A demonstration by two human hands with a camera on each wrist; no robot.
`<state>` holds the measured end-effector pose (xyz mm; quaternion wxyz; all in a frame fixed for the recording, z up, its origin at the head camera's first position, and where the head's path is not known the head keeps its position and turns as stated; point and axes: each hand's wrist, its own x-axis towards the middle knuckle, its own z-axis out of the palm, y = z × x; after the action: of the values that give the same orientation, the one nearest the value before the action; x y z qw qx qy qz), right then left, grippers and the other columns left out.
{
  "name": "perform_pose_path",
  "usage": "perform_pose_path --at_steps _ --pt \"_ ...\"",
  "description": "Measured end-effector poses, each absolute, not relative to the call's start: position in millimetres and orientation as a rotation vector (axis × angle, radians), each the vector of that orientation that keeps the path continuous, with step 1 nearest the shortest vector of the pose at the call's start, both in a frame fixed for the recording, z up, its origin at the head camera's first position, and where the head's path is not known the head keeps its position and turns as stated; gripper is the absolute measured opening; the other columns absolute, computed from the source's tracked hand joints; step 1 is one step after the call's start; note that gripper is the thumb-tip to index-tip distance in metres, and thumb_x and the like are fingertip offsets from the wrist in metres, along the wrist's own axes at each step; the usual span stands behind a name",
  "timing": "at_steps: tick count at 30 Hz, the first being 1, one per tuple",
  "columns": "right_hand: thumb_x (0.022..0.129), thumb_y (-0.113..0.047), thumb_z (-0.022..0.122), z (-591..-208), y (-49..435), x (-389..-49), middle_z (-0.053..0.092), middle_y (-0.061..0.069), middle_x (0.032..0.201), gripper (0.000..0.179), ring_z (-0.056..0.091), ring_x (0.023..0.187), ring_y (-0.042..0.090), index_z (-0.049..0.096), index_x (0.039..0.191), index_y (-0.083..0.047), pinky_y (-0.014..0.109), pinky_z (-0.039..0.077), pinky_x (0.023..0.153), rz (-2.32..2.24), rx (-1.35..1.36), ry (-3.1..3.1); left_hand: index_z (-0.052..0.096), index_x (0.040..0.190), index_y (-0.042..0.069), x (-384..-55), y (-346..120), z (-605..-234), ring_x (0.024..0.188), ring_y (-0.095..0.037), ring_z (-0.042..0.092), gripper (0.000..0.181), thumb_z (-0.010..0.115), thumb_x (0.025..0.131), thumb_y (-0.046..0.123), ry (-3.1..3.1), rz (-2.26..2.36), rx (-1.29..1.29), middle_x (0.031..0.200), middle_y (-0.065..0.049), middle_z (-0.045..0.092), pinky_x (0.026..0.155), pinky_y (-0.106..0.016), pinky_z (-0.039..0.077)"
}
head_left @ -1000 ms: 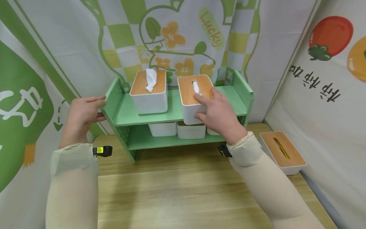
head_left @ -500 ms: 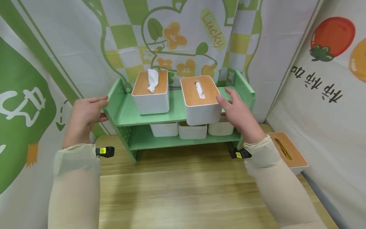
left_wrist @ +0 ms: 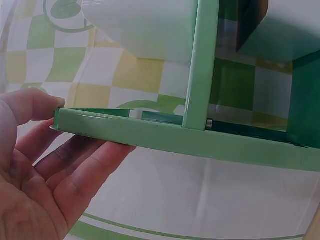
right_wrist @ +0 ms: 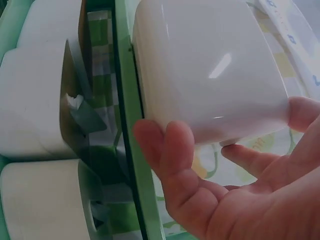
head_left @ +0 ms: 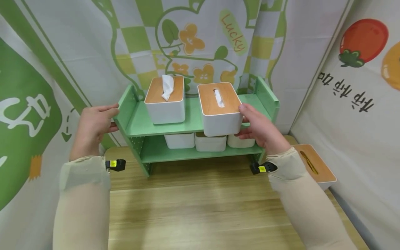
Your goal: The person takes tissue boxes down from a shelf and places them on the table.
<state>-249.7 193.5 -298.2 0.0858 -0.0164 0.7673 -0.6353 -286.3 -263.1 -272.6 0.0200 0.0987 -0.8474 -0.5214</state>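
I count six boxes (head_left: 220,125), one gripped just left of the right hand (head_left: 264,130); left hand (head_left: 93,124) pinches one rack (head_left: 137,125).

Three white, box-shaped tissue holders (head_left: 222,125) with wood-brown tops and three pale, round-cornered lower-level boxes (head_left: 210,143) were visible. There was one green two-level shelf (head_left: 192,118), one wood-grained tabletop (head_left: 193,205) and two black wrist-worn devices (head_left: 118,165).

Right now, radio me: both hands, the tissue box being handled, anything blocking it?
Left hand gripping green side panel. Right hand gripping tissue box, near right corner. Second box apart, left of it; nothing visibly blocking.
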Motion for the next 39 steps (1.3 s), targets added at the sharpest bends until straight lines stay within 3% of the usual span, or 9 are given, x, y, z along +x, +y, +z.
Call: perform_pose_path --at_steps 4,9,16,23,28,39 --pt "0.103 -0.058 0.036 -298.4 193.7 -242.0 0.038 0.023 0.139 0.062 0.064 0.096 0.041 0.027 0.157 -0.030 0.049 0.053 0.084 -1.914 -0.018 2.264 0.050 0.147 0.021 -287.0 -262.5 -272.0 0.102 -0.019 0.065 0.054 0.057 0.100 0.046 -2.635 -1.597 0.302 0.156 -0.011 0.036 0.083 -0.029 0.055" --pt "0.101 -0.061 0.038 -299.0 195.7 -237.9 0.043 0.033 0.138 0.073 0.062 0.103 0.047 0.023 0.158 -0.018 0.051 0.054 0.086 -1.960 0.019 2.196 0.050 0.147 0.020 -287.8 -263.2 -272.6 0.103 -0.019 0.065 0.054 0.057 0.100 0.045 -2.631 -1.587 0.291 0.156 -0.011 0.037 0.081 -0.028 0.055" --pt "0.103 -0.053 0.043 -307.1 200.4 -244.9 0.038 0.033 0.141 0.071 0.051 0.116 0.055 0.013 0.160 -0.023 0.051 0.051 0.091 -2.120 -0.066 1.838 0.050 0.147 0.019 -289.6 -263.9 -274.2 0.108 -0.022 0.062 0.054 0.057 0.100 0.045 -2.612 -1.614 0.295 0.156 -0.011 0.036 0.082 -0.029 0.055" --pt "0.100 -0.056 0.046 -303.9 207.1 -247.3 0.041 0.038 0.137 0.079 0.058 0.108 0.049 0.006 0.160 -0.022 0.058 0.048 0.092 -2.084 -0.041 1.845 0.049 0.148 0.021 -288.9 -263.7 -273.5 0.106 -0.021 0.064 0.056 0.057 0.099 0.047 -2.624 -1.626 0.290 0.157 -0.011 0.034 0.083 -0.029 0.055" --pt "0.098 -0.055 0.053 -300.5 209.8 -257.0 0.044 0.037 0.135 0.082 0.063 0.101 0.046 0.008 0.159 -0.024 0.054 0.052 0.087 -2.084 0.022 1.817 0.049 0.148 0.020 -287.4 -263.0 -272.7 0.104 -0.019 0.064 0.055 0.057 0.100 0.046 -2.627 -1.619 0.287 0.157 -0.011 0.034 0.083 -0.029 0.055" --pt "0.097 -0.047 0.058 -289.0 217.8 -274.1 0.055 0.034 0.127 0.083 0.063 0.104 0.048 0.006 0.158 -0.026 0.060 0.048 0.090 -1.983 0.075 1.795 0.050 0.147 0.020 -287.6 -262.3 -273.0 0.103 -0.018 0.064 0.056 0.058 0.099 0.047 -2.621 -1.622 0.310 0.157 -0.008 0.036 0.082 -0.028 0.055"
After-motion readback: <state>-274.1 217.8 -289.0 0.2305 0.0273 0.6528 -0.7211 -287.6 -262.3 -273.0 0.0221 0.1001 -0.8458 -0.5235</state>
